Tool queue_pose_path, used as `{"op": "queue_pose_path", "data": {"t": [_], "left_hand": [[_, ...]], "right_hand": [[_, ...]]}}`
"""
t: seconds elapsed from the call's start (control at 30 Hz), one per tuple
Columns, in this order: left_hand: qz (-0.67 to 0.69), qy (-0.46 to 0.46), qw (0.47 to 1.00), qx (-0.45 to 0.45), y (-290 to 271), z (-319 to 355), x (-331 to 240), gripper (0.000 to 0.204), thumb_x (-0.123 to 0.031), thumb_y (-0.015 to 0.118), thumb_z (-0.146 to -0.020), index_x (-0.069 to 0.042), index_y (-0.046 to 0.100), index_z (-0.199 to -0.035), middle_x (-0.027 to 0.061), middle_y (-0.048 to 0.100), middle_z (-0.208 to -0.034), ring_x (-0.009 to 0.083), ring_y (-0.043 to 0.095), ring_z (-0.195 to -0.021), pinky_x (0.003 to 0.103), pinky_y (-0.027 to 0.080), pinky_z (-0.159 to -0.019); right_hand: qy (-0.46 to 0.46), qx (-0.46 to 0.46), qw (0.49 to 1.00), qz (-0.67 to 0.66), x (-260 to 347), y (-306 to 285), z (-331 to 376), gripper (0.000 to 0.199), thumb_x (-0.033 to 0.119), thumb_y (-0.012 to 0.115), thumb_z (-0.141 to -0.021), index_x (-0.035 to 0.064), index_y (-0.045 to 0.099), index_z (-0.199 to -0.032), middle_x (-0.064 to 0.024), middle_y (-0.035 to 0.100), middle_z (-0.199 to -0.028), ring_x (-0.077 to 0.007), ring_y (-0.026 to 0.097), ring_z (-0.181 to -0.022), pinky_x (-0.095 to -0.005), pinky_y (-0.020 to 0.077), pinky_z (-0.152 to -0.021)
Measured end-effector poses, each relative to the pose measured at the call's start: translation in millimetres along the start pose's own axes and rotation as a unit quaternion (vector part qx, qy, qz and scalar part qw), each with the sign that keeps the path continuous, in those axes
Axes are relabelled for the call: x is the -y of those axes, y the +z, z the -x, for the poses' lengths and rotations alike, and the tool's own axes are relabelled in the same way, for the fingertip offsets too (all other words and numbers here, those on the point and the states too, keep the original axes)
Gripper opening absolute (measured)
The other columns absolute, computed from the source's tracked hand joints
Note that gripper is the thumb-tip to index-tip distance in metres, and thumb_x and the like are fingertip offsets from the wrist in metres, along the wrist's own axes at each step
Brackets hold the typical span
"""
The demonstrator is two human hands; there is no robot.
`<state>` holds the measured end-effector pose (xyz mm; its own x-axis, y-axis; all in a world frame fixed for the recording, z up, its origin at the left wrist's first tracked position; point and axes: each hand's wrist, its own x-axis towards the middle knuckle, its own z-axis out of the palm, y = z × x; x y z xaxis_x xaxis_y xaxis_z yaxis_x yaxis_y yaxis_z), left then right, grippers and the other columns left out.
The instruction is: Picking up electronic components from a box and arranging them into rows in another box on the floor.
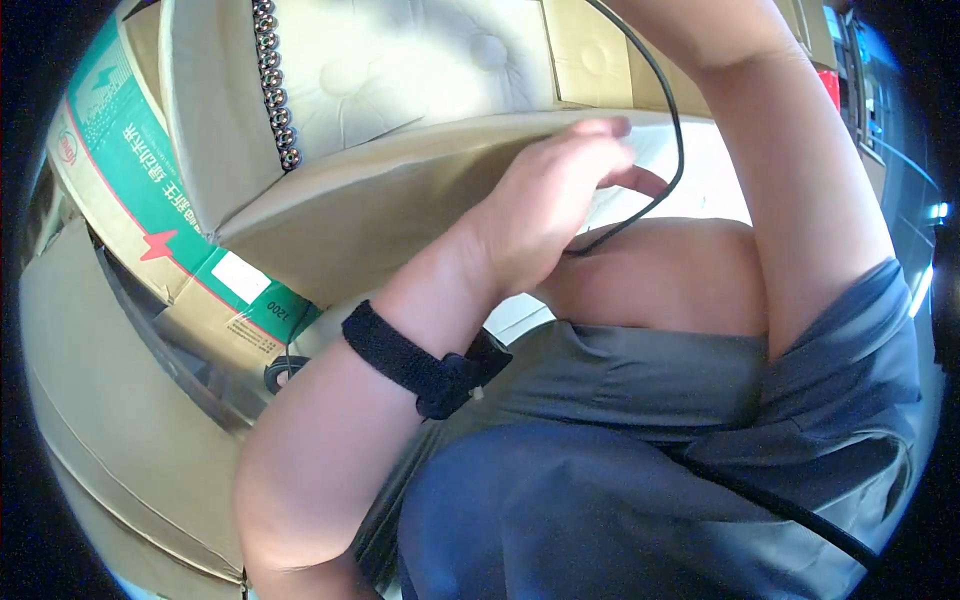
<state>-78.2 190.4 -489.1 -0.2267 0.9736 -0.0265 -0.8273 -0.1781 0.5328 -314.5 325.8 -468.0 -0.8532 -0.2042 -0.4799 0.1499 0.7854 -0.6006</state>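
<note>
My left hand (560, 190) reaches over my bare thigh, its fingers loosely bent and apart. A thin black cable (678, 130) curves down from the top edge and passes right by its fingertips, and I see no firm grip on it. Around my left forearm sits a black strap (400, 360) with a small black unit on it. My right arm (790, 130) is raised and leaves the picture at the top, so the right hand is out of sight.
A green and cream carton (150, 190) stands at the left beside beige tufted upholstery (400, 70) edged with shiny round studs (272, 80). A small black coiled item (285, 375) lies by the carton. A thicker black cord (780, 505) crosses my clothing at lower right.
</note>
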Motion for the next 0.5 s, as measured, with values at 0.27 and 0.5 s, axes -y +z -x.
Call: {"op": "queue_pose_path", "data": {"t": [0.27,0.5], "left_hand": [[0.068,-0.174,0.977,-0.1,0,20,-49,0.051,-0.04,0.044,-0.097,0.002,0.05,-0.124,0.0175,0.056,-0.11,0.0164,0.059,-0.088,0.032,0.043,-0.092],[-0.11,0.052,0.992,-0.03,13,-3,-39,0.056,-0.045,0.036,-0.1,0.002,0.053,-0.124,0.006,0.058,-0.087,0.0144,0.06,-0.078,0.027,0.045,-0.084]], "right_hand": [[0.552,0.169,0.791,-0.2,45,-48,-53,0.062,0.009,0.049,-0.086,0.0048,0.031,-0.146,-0.0126,0.056,-0.121,-0.021,0.057,-0.104,-0.0334,0.0535,-0.086],[-0.034,-0.026,0.999,-0.027,-8,-7,-18,0.065,0.009,0.05,-0.086,0.0002,0.027,-0.146,-0.0064,0.059,-0.089,-0.0133,0.056,-0.073,-0.0304,0.0543,-0.075]]}}
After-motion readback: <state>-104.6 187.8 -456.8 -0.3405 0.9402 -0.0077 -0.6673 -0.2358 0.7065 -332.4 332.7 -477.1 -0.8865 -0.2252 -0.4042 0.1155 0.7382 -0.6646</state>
